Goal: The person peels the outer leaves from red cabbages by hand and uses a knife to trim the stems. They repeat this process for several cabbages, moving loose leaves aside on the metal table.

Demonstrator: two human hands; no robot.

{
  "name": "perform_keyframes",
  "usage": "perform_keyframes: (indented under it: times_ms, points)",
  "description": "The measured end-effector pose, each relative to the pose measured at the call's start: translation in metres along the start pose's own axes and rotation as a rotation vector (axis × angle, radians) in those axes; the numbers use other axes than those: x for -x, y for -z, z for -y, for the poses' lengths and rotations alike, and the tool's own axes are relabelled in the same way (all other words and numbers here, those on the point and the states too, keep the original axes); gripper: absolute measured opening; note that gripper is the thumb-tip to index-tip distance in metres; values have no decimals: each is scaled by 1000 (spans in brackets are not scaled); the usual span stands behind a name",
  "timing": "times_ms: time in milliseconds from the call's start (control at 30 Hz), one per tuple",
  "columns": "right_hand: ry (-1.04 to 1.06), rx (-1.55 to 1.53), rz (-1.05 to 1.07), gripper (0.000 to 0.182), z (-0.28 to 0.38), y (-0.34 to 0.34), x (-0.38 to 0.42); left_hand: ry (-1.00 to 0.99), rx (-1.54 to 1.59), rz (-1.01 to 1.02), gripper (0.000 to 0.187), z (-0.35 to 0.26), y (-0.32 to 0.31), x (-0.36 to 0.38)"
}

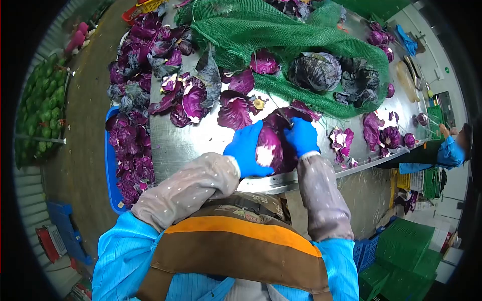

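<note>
My left hand, in a blue glove, grips the side of a red cabbage near the table's front edge. A pale patch shows on the cabbage, and dark purple leaves lie against it. On its other side my right hand, also gloved in blue, is closed around what looks like a knife; the thin blade points up and left, and the handle is hidden in my fist. Loose purple leaves lie just beyond my left hand. A green mesh sack holding a dark whole cabbage spreads behind them.
The metal table carries leaf piles at left and more small cabbages at right. A blue tub full of leaves stands against its left side. A co-worker's blue sleeve is at far right. Green crates are stacked behind me on the right.
</note>
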State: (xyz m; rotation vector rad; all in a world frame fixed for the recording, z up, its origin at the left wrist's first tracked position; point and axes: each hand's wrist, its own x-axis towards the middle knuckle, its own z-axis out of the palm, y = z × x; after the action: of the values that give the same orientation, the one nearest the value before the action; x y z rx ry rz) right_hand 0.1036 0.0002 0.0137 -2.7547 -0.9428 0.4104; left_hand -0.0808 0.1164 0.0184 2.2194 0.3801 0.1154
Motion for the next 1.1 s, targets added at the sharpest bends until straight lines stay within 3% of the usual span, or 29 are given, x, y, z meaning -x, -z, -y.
perform_keyframes:
  times_ms: [33,133,167,267,333,367,400,467,500,533,600,633,667,700,733,800,867,900,933,967,1000,1067,1100]
  points:
    - [39,-23,-84,25,-30,-37,-13,-88,12,18,120,1,3,6]
    - [-113,-67,-141,25,-23,-40,-10,-122,167,-19,121,19,9,17]
    - [-170,-146,-100,35,-23,-35,-11,-173,159,-37,123,28,9,21]
    - [-126,-237,-233,44,-46,-51,-21,-160,255,-149,125,32,4,41]
    - [-106,-728,-339,48,-35,-43,0,-21,298,-290,126,38,-7,60]
    - [-87,-990,-396,48,-20,-31,21,121,513,-344,123,32,-10,68]
    - [-58,-1074,-463,54,-6,-23,44,219,580,-405,120,47,-21,69]
    - [-82,-1276,-178,61,13,-13,98,446,647,-482,116,51,-19,67]
    - [-9,-1319,-69,69,21,-23,113,523,882,-487,116,36,-13,65]
    - [98,-1312,-40,77,36,-30,121,603,986,-429,109,29,-11,65]
    - [293,-1196,9,81,48,-34,117,732,992,-86,95,22,-8,78]
    - [249,-1176,65,80,49,-32,110,742,917,120,88,16,4,83]
    - [204,-1155,120,79,49,-29,99,701,779,293,87,16,29,81]
    - [237,-1360,221,76,43,-29,86,631,629,462,86,13,57,78]
    - [326,-1223,175,74,40,-26,76,539,489,614,85,10,85,74]
    - [297,-1210,318,73,36,-22,58,201,-276,308,101,-1,116,47]
    - [331,-1149,300,69,34,-26,47,-340,-325,-51,113,28,94,14]
    - [360,-1084,246,69,33,-27,44,-299,19,27,125,68,51,3]
    - [388,-1017,191,68,32,-25,41,-104,-51,55,129,44,53,3]
    - [304,-617,-43,71,39,0,61,-17,-48,9,129,37,47,2]
    - [326,-450,-247,73,40,3,77,69,-42,-26,130,33,42,2]
    - [148,-432,-31,71,40,10,103,96,-92,-36,129,26,36,-1]
    - [188,-337,-98,62,40,3,109,114,-87,-25,130,25,34,-3]
